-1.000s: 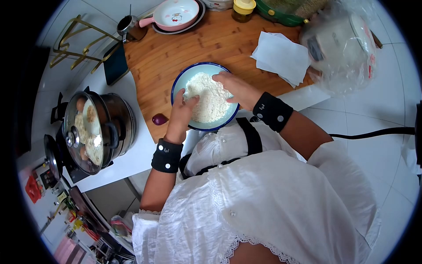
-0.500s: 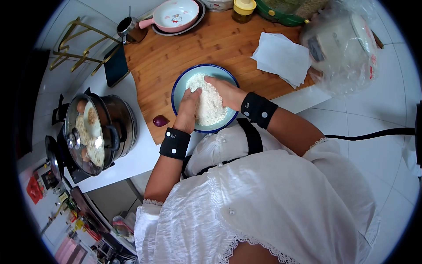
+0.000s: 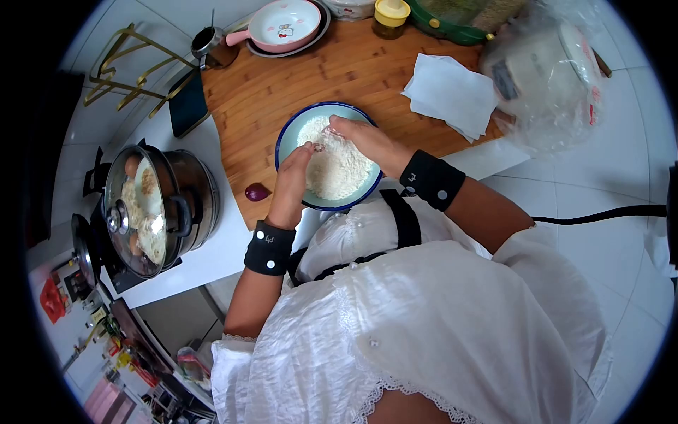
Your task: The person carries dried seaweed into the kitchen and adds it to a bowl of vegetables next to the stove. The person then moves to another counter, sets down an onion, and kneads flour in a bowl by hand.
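Note:
An enamel bowl with a blue rim [image 3: 281, 159] holds loose white flour [image 3: 339, 169], heaped and crumbly. My left hand [image 3: 291, 180] reaches over the bowl's left side, palm turned inward, fingers extended and flour on the fingertips. From the right, my right hand [image 3: 367, 143] comes over the far side of the flour, its fingers outstretched and partly hidden under the hand. The hands face each other with a gap between them, and neither grips an object. Both wrists wear black bands.
A small purple onion [image 3: 257, 191] lies left of the bowl on the wooden board [image 3: 247, 113]. Further left stands a lidded steamer pot [image 3: 191, 205] with food inside. White paper sheets [image 3: 452, 95], a plastic-wrapped appliance [image 3: 544, 85] and a pink-handled pan [image 3: 284, 28] sit around the board.
My hands have drawn apart, the left moving slightly left and the right slightly right. More of the flour between them shows, and its heap looks flatter and more spread.

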Tool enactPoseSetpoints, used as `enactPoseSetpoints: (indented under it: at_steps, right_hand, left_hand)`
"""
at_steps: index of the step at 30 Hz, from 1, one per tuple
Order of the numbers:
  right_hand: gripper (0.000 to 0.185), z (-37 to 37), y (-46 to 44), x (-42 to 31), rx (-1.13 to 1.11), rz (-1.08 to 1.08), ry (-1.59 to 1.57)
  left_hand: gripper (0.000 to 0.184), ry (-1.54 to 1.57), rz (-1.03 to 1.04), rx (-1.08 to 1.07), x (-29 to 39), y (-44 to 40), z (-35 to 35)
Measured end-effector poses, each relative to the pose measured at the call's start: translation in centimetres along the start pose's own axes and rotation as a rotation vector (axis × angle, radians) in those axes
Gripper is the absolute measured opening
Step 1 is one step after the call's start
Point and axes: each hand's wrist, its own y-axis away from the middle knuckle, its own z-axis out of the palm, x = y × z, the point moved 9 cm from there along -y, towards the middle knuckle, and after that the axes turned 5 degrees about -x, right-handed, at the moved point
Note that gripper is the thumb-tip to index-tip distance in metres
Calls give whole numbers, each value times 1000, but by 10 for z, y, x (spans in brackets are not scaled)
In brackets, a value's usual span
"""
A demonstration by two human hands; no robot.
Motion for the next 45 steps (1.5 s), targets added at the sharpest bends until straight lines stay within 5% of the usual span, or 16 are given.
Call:
enactPoseSetpoints:
  at_steps: [10, 21, 27, 32, 39, 45]
  right_hand:
    - [67, -17, -13, 48, 91, 334, -149]
    - [54, 4, -31, 34, -45, 56, -284]
    - [48, -6, -13, 7, 11, 48, -104]
    - [55, -17, -22, -9, 163, -157, 150]
    - [50, -7, -54, 33, 15, -43, 87]
    - [43, 0, -37, 19, -148, 8, 85]
  left_hand:
    - [59, 270, -273, 58, -43, -16, -7]
    - [35, 442, -36, -65, -31, -26, 2]
    - [42, 30, -58, 31, -19, -10, -17]
    - [51, 26, -30, 169, -8, -11, -17]
    - [48, 110, -126, 100, -32, -45, -9]
    - [43, 76, -7, -36, -29, -32, -8]
